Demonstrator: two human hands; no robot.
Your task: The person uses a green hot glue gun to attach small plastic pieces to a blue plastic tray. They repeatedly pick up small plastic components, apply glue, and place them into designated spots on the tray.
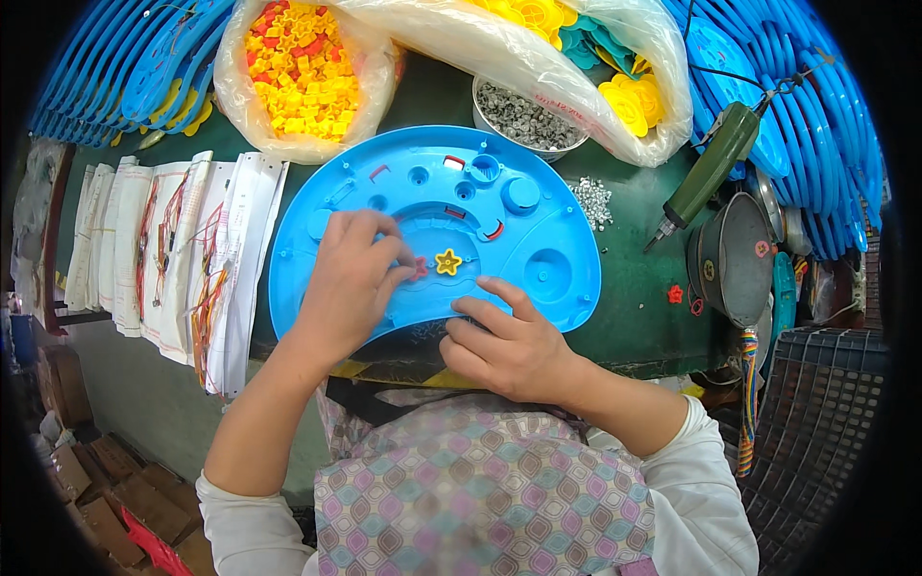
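Note:
A blue curved plastic panel (322, 278) lies on the green table in front of me, showing round wells, posts and slots. My left hand (351, 274) reaches over its left half, thumb and fingers closed at a small red star-shaped piece (420, 269), which they partly cover. Just right of it, a yellow star-shaped piece (448, 262) sits in the panel. My right hand (509, 341) is at the panel's near edge, its fingers curled, with the index fingertip on the surface. The thumb's contact there is hidden. Red curved inserts (494, 230) show in some slots.
Behind the panel stand a bag of yellow and red pieces (305, 86), a tub of grey parts (523, 115) and a bag of flower shapes (629, 101). Wired white sheets (206, 259) are left; a green electric screwdriver (715, 158) hangs right, near a round pan (744, 259).

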